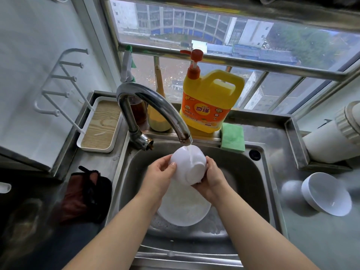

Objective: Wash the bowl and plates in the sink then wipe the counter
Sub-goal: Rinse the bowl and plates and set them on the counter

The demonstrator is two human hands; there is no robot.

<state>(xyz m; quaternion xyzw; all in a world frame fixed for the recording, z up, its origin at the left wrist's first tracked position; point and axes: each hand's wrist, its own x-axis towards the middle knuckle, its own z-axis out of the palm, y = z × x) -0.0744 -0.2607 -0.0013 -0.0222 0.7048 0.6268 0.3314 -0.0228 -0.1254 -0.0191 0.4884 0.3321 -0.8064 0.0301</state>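
The white bowl (188, 165) is upside down under the running faucet (153, 108), so I'd say we're mid-rinse, with a plate (183, 209) waiting in the sink (251, 184) below and another bowl (327, 193) already on the bench (311, 236) (wiping hasn't started, by the look of it). Both hands are curled round it: left hand (158, 175) on the rim side, right hand (211, 179) cupping the base.

White bowl (188, 168) tilted base-up under running water above the steel sink (259, 184), white plate (184, 209) lying flat in the basin below it, 1 more white bowl (326, 193) tipped sideways on the wet counter (315, 236) at right
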